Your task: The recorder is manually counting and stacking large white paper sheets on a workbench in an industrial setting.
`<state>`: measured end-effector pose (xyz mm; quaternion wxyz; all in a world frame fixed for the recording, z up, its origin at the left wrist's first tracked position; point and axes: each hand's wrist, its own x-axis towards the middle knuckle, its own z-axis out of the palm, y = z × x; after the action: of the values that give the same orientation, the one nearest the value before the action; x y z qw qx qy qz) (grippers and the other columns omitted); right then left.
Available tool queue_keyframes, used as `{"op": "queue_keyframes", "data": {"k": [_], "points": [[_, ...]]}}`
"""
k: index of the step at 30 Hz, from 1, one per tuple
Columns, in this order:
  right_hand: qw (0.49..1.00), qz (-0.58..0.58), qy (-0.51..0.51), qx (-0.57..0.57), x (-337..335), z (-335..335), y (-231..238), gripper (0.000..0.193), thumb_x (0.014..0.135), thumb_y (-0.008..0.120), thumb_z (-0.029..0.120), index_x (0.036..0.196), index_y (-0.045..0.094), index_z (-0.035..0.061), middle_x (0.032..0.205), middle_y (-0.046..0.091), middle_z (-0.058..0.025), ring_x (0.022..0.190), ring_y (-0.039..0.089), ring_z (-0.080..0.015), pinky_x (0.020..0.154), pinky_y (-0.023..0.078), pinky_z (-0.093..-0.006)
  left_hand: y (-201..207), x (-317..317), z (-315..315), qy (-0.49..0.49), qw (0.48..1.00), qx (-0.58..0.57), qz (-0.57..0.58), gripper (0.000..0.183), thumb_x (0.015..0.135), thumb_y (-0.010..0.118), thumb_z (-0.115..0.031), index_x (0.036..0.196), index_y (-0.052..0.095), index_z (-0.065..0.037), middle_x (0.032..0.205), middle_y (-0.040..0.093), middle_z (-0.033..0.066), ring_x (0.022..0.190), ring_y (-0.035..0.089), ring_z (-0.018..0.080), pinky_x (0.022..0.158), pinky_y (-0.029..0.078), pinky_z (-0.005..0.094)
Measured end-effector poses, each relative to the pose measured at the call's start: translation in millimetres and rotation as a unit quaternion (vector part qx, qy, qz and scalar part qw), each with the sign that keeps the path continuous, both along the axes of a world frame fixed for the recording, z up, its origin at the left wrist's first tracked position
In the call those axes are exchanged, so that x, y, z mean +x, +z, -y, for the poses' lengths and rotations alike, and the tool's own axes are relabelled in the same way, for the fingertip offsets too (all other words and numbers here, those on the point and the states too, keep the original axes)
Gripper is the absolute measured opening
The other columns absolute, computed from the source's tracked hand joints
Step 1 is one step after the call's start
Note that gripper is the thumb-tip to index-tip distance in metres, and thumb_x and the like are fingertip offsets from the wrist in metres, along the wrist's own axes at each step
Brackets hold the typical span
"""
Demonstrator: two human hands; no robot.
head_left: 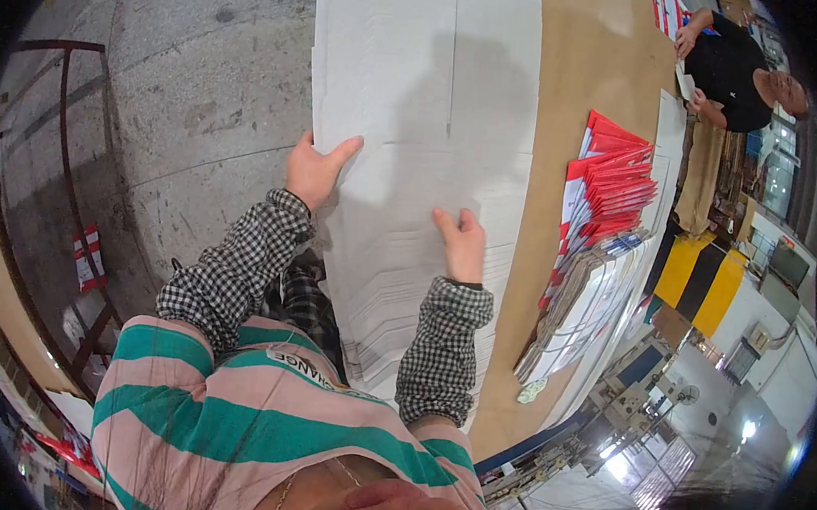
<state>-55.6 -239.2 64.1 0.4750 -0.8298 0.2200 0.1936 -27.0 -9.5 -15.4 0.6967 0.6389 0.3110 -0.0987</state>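
A long stack of white paper sheets [383,57] lies in front of me. Its near part is fanned into many stepped, creased edges. At the stack's left edge is my left hand [314,176], its thumb spread out over the top sheet and the other fingers partly hidden. On the right half of the sheets rests my right hand [463,247], with thumb and forefinger a little apart and the remaining fingers curled out of sight. No object shows between those two fingertips. Checked sleeve covers reach down both my forearms.
To the right, a brown board surface [585,41] carries a fanned pile of red-and-white printed pieces [609,188] and a bundle of flat pieces [578,307]. A person in black [733,74] handles paper at the far right. A metal frame [65,131] stands left on the concrete floor.
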Motion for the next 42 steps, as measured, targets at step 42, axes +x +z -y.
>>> {"op": "queue_keyframes", "data": {"k": [42], "points": [[0.998,0.009,0.035,-0.043,-2.0,-3.4,-16.3,0.041,0.078,0.065,0.029,0.065,0.036,0.003,0.062,0.031,0.0022,0.06,0.029,-0.009,0.05,0.028,-0.0273,7.0,-21.4,13.9,0.052,0.998,-0.026,0.018,0.052,0.073,0.07,-0.03,0.104,0.053,0.009,0.101,0.061,0.0159,0.092,0.059,0.02,0.081,0.045,0.0294]]}}
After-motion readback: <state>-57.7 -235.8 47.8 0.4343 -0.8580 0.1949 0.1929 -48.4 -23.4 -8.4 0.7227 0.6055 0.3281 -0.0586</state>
